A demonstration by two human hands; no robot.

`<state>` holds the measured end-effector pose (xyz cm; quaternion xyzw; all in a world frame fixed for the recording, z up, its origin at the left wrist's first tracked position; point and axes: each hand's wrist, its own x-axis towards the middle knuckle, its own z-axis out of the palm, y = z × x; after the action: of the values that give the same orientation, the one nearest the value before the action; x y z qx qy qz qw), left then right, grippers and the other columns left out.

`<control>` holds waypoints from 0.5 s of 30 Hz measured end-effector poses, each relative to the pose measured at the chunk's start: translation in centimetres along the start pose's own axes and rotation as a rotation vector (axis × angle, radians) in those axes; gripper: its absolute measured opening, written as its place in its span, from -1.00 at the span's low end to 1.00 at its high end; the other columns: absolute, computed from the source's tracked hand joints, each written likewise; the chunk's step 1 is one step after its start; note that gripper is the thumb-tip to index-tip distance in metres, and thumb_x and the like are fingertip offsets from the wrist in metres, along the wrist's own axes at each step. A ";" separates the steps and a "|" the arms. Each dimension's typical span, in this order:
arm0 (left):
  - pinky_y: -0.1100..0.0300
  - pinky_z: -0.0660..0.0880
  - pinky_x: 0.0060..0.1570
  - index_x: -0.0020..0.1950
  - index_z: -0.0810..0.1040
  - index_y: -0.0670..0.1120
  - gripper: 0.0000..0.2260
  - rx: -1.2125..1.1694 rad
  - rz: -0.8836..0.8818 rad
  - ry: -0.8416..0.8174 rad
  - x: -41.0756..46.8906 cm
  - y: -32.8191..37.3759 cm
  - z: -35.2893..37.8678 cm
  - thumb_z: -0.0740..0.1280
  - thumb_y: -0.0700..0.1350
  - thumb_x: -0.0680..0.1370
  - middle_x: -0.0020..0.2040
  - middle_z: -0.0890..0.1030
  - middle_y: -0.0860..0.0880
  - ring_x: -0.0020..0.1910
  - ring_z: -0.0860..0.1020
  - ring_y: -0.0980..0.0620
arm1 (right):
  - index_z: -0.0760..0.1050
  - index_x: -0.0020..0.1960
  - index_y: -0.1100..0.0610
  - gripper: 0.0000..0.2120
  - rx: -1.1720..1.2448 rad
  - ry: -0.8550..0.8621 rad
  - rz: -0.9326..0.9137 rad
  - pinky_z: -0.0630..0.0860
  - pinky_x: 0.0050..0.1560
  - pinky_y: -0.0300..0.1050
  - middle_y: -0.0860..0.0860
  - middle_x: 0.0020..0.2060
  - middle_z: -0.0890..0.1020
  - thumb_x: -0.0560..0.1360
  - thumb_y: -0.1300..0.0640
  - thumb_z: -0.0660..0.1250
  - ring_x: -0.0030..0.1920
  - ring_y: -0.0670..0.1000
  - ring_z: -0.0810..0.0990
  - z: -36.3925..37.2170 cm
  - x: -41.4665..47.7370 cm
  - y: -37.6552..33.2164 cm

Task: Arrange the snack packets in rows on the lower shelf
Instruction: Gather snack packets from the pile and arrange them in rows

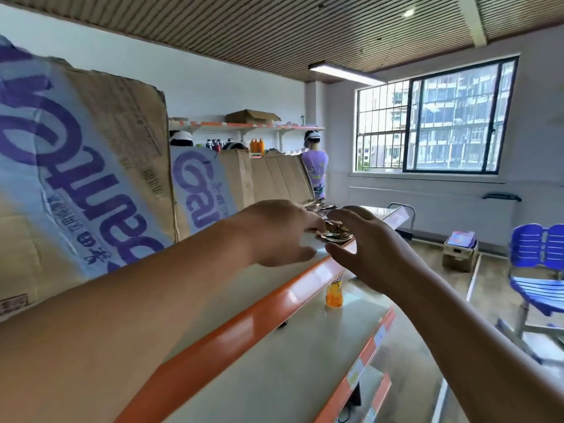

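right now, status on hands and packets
Left hand at the snack packets, grip unclear. Right hand open beside them. Orange container on the shelf below.

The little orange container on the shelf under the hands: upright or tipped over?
Upright. The orange container stands on its wider base on the pale shelf, printed top uppermost.

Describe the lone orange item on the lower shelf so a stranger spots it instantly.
Find the long white shelf unit with orange front edges. On the tier below the top one, just under the right hand, stands a small translucent orange pack. It stands alone, unlike the dark snack packets piled on the top tier.
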<state>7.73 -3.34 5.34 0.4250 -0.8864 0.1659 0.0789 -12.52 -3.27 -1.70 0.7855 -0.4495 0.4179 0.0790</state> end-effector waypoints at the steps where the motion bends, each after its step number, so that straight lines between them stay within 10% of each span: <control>1: 0.03 0.53 0.23 0.46 0.45 0.20 -0.58 0.007 -0.007 -0.010 0.7 0.0 0.1 0.34 0.17 0.60 0.36 0.57 0.02 0.26 0.54 -0.02 | 0.51 0.34 0.00 -0.55 0.006 0.001 -0.008 0.57 0.11 0.01 -0.04 0.21 0.59 0.47 0.06 0.48 0.15 0.03 0.60 0.2 0.6 0.7; 15: 0.07 0.54 0.18 0.40 0.50 0.26 -0.63 -0.032 -0.377 -0.196 15.1 -3.1 5.0 0.35 0.19 0.59 0.28 0.58 0.09 0.16 0.56 0.02 | 0.53 0.33 -0.02 -0.52 0.117 -0.173 -0.097 0.57 0.08 0.08 0.05 0.15 0.63 0.45 -0.01 0.53 0.04 0.12 0.63 5.0 13.5 16.6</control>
<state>0.69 -18.00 5.60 0.5962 -0.7970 0.0921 0.0286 -19.12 -24.12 0.81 0.8428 -0.3911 0.3696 0.0139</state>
